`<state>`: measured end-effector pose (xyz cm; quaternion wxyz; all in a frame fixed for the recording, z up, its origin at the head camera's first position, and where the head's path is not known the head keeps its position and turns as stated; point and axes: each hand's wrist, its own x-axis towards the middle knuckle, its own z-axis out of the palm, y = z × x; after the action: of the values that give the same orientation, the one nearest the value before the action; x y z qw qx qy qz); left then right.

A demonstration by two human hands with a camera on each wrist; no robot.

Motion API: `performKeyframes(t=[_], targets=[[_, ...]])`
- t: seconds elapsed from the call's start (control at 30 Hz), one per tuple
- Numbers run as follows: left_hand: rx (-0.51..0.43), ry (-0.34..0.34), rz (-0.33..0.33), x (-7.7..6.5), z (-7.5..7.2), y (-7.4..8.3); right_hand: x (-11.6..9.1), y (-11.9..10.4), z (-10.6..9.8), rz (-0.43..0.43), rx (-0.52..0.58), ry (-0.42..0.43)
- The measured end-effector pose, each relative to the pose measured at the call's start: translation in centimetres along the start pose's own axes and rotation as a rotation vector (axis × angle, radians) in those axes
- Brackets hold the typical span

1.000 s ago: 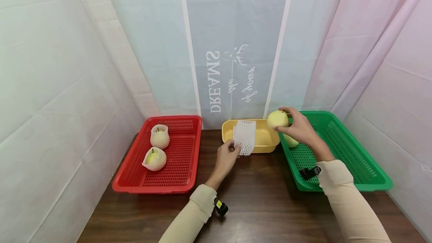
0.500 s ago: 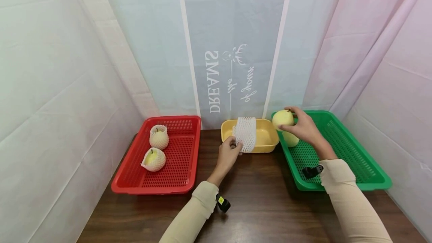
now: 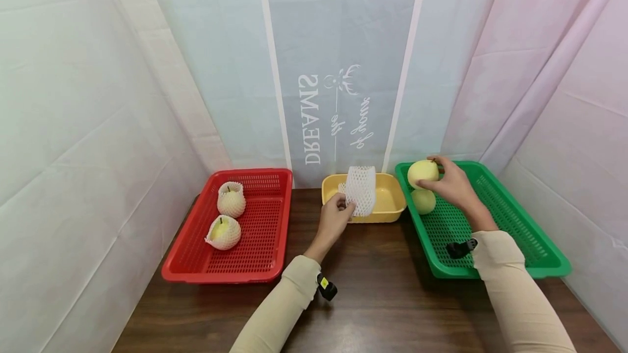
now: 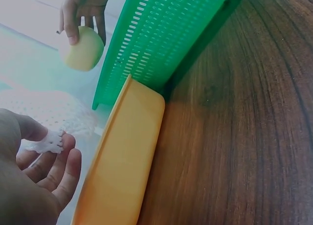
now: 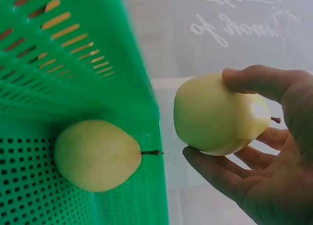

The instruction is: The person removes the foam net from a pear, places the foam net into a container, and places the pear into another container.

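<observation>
My left hand (image 3: 336,217) pinches a white foam fruit net (image 3: 362,189) between thumb and fingers, over the yellow basin (image 3: 390,200). In the left wrist view the net's edge sits between the thumb and fingertips. A bare pale-yellow pear (image 5: 220,115) with a dark stem is gripped by my right hand (image 3: 453,184), thumb on one side and fingers on the other. It is held above the back left corner of the green basket (image 3: 490,222). Another bare pear (image 5: 98,155) lies inside that basket, against its wall.
On the left stands a red basket (image 3: 255,233) holding two pears in foam nets, one net-wrapped pear (image 3: 231,199) behind another net-wrapped pear (image 3: 224,232). The baskets and basin sit on a dark wooden table (image 3: 373,287), with a printed cloth (image 3: 343,26) hanging behind.
My right hand has carried the pear rightward, from beside the yellow basin to over the green basket. My left hand has raised the foam net slightly and shifted it a little right.
</observation>
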<state>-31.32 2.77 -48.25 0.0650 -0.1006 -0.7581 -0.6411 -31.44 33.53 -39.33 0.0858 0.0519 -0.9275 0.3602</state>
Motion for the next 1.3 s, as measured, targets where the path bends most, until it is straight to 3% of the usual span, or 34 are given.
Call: performKeyframes(t=[0.33, 0.67, 0.93, 1.3], targets=[[0.03, -0.062, -0.04, 0.6, 0.4, 0.2, 0.1, 1.5, -0.8, 0.045, -0.001, 0.003], [0.056, -0.079, -0.034, 1.6, 0.9, 0.2, 0.0, 2.9, -1.6, 0.073, -0.016, 0.0], [0.084, -0.088, 0.009, 2.6, 1.1, 0.3, -0.1, 3.3, -2.3, 0.104, -0.031, 0.001], [0.136, -0.121, -0.018, 3.4, 1.2, 0.0, 0.0, 4.0, -3.2, 0.117, -0.045, 0.038]])
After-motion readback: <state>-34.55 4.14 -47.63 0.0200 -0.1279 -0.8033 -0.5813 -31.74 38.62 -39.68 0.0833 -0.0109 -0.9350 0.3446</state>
